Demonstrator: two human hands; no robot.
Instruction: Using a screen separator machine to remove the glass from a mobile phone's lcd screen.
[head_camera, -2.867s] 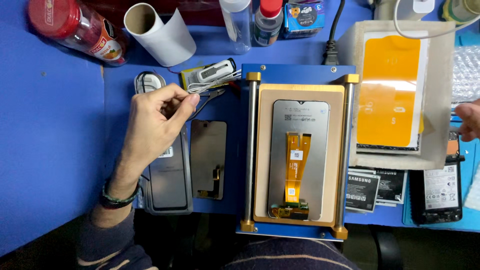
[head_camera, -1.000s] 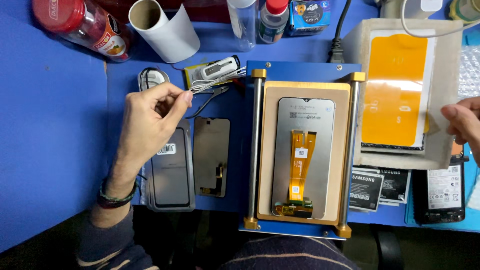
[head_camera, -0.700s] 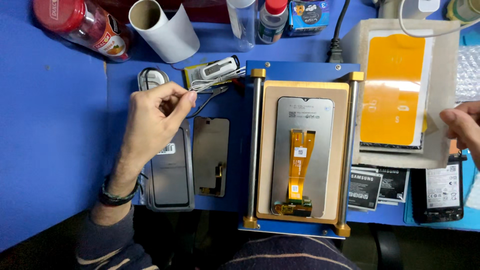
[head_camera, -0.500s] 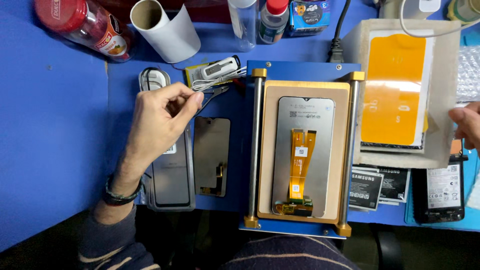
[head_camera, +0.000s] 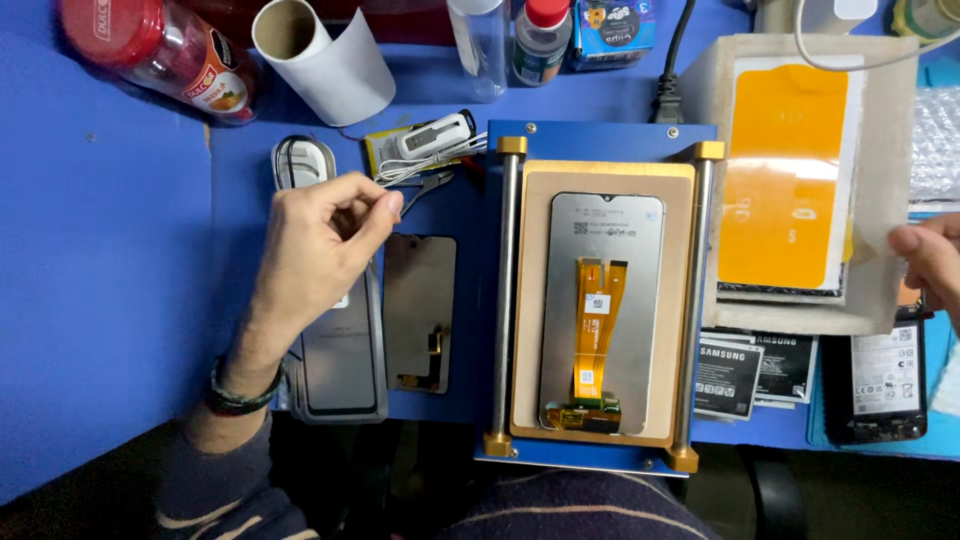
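1. A blue desk (head_camera: 100, 300) fills the view, crowded along its 12 o'clock edge with a red-capped jar (head_camera: 160, 55), a cardboard tube (head_camera: 325, 60) and small bottles (head_camera: 540, 40).
2. At centre a blue jig with gold posts (head_camera: 600, 300) holds a phone screen assembly (head_camera: 603, 310) face-down, orange flex cable (head_camera: 597, 320) uppermost, apparently so the back can be worked on.
3. The left hand (head_camera: 315, 250) hovers at 9 o'clock of the jig, fingers (head_camera: 385, 205) pinched narrow around thin white wires (head_camera: 430, 165); whether they truly grip them I cannot tell.
4. Under that hand lie a phone frame (head_camera: 340, 370) and a dark panel (head_camera: 420, 315), side by side.
5. The right hand (head_camera: 930, 265) at 3 o'clock touches the edge of a beige board carrying an orange sheet (head_camera: 785, 180); its fingers are mostly out of frame, so I cannot tell their spread.
6. Batteries (head_camera: 750, 370) lie at 4 o'clock.
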